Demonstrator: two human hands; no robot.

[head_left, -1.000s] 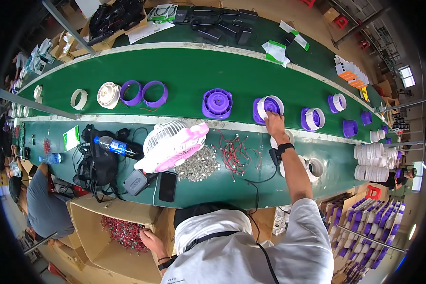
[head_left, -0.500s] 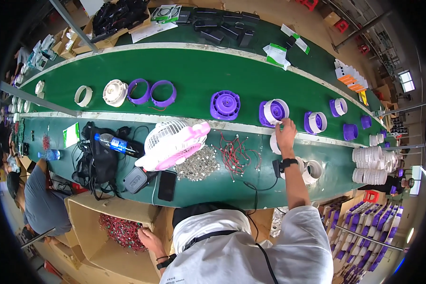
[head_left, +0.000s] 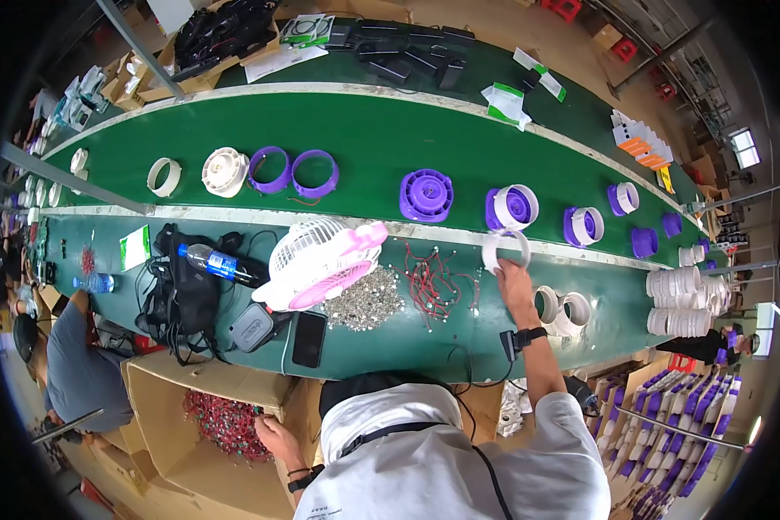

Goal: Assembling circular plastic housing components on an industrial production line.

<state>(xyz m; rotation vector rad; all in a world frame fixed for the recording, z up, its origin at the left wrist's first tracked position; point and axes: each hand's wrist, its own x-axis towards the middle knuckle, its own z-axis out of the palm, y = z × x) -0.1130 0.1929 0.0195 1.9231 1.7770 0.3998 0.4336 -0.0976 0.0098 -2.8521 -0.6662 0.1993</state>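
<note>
My right hand (head_left: 516, 288) is closed on the lower rim of a white plastic ring (head_left: 492, 253), held upright at the near edge of the green belt. Just beyond it on the belt, another white ring (head_left: 531, 208) stands against a purple fan-like housing (head_left: 494, 210). Two more white rings (head_left: 575, 314) stand on the bench beside my right wrist. My left hand (head_left: 279, 438) is low at the right side of an open cardboard box (head_left: 160, 433), its fingers curled next to a heap of red wires (head_left: 221, 425). Whatever those fingers hold is hidden.
On the near bench lie a white-and-pink fan (head_left: 321, 264), a pile of small metal parts (head_left: 364, 302), loose red wires (head_left: 433, 286), a phone (head_left: 309, 340), a bottle (head_left: 212, 260) and a black bag (head_left: 182, 290). Stacked white rings (head_left: 680, 303) stand right. Another person (head_left: 87, 373) sits left.
My right hand has come back from the ring on the belt and now grips a nearer white ring. The belt's parts have shifted slightly right. My left hand stays by the box.
</note>
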